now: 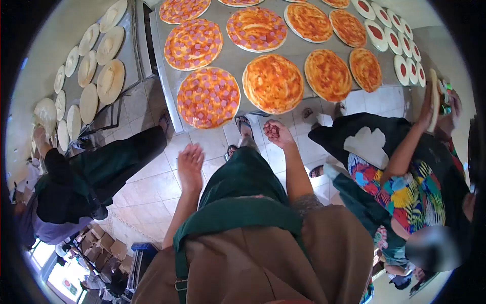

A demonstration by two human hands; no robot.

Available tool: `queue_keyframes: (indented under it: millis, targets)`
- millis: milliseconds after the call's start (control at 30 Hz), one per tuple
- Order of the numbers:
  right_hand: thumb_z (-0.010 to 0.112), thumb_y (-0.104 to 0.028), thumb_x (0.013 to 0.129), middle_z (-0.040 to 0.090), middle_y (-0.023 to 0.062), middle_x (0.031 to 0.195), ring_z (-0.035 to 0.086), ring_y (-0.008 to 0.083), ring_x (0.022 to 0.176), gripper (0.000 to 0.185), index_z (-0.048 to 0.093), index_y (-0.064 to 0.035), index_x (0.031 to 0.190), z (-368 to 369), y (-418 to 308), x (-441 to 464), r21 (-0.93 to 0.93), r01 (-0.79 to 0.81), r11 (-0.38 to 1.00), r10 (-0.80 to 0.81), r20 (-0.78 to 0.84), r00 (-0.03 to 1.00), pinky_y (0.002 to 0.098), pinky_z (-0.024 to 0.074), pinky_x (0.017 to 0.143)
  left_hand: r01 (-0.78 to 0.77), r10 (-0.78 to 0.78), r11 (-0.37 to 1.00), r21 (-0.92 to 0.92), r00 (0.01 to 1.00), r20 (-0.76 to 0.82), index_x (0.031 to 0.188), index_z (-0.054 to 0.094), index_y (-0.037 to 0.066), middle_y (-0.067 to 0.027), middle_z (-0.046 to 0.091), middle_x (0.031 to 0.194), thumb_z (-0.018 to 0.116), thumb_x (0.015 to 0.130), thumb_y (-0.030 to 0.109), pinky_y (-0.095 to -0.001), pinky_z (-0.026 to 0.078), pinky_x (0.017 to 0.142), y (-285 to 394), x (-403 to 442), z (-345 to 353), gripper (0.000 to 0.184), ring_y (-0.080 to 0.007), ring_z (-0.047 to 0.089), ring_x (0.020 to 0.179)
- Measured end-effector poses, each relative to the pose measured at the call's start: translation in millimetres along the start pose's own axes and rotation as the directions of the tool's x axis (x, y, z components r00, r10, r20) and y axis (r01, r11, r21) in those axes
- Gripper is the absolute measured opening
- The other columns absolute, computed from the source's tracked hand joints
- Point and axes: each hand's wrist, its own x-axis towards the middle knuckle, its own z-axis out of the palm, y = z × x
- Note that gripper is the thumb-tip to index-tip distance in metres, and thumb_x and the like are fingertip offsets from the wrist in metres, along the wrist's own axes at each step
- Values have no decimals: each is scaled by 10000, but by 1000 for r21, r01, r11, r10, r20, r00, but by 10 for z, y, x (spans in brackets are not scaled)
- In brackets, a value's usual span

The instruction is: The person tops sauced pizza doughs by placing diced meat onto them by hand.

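Note:
My right hand [284, 139] is turned palm up just off the near edge of the metal table, with its fingers curled round a handful of diced ham [272, 131]. Lower and to the left hangs my left hand [190, 163], its fingers loosely extended and nothing in it. Nearest to the right hand lies a sauced pizza base [273, 83] that shows no ham cubes. To its left, a pizza base [208, 98] carries pink ham cubes scattered over its sauce. Another pizza [256, 29] behind has cubes along part of its surface.
More sauced bases [328, 75] fill the metal table [169, 76]. Small bases with red centres [375, 34] sit at its right end. Plain dough rounds [110, 81] cover a left-hand table. One co-worker [101, 172] stands left; another [400, 167] at right holds a dough round [434, 101].

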Motion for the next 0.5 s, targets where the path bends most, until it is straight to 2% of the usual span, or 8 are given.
queue_keyframes:
  millis: [67,167,200,233,333,400,433,500]
  targets:
    - [525,-263,898,554,37,670,440,78,476,217,556,-66,811,411,-148,-482,-38,-73,997,75,47,996,176,322,373,-1,-22,994,108,977,211,1282,445,34,-146,514,1299,331,995,398,-391,372,1044,-222,106,196,477,-250,506,1186]
    - [528,-281,898,543,32,663,421,75,458,226,559,-75,809,1251,-371,-1022,-105,3,994,5,80,997,189,311,365,112,-189,973,203,890,415,1287,451,53,-135,508,1314,331,989,431,-367,373,1035,-479,94,806,496,-220,511,1178]
    - [527,-265,899,527,26,646,425,74,452,202,556,-78,826,1422,-465,-1065,-85,3,996,13,191,981,193,301,362,186,-237,970,159,877,417,1273,473,59,-125,548,1252,335,984,444,-340,422,960,-526,107,1096,501,-197,547,1101]
    - [521,-255,903,528,25,653,443,76,469,193,553,-76,837,1631,-548,-1080,-169,31,985,-6,150,989,193,319,375,259,-282,959,113,862,421,1259,496,66,-115,588,1190,339,980,458,-312,470,885,-532,121,1329,506,-174,583,1024]
    - [511,-220,913,544,27,699,496,84,524,169,548,-57,883,2210,-780,-860,-425,163,890,-147,71,987,202,378,421,164,-124,986,-24,825,551,1172,567,73,-79,643,1012,365,971,457,-262,499,677,-427,340,1790,478,-123,604,831]
    - [517,-192,920,571,37,761,529,92,568,165,547,-30,935,2471,-919,-588,-574,293,765,-305,78,949,218,427,460,193,-122,974,-120,888,443,1095,599,74,-61,646,918,377,969,431,-251,487,595,-353,645,1943,438,-110,594,755]
    - [528,-170,896,570,64,795,550,137,647,157,534,-24,951,2471,-928,-352,-660,418,624,-423,164,891,263,448,529,204,-127,965,-167,914,384,1057,615,75,-52,648,871,383,968,418,-246,481,554,-321,810,1985,423,-104,590,717]
    - [550,-127,847,568,119,863,591,228,806,184,508,-10,983,2448,-927,43,-747,602,282,-583,365,726,353,491,666,112,-2,951,-290,935,353,989,613,84,-64,652,901,418,943,359,-309,502,693,-274,1031,2070,340,-165,607,797]
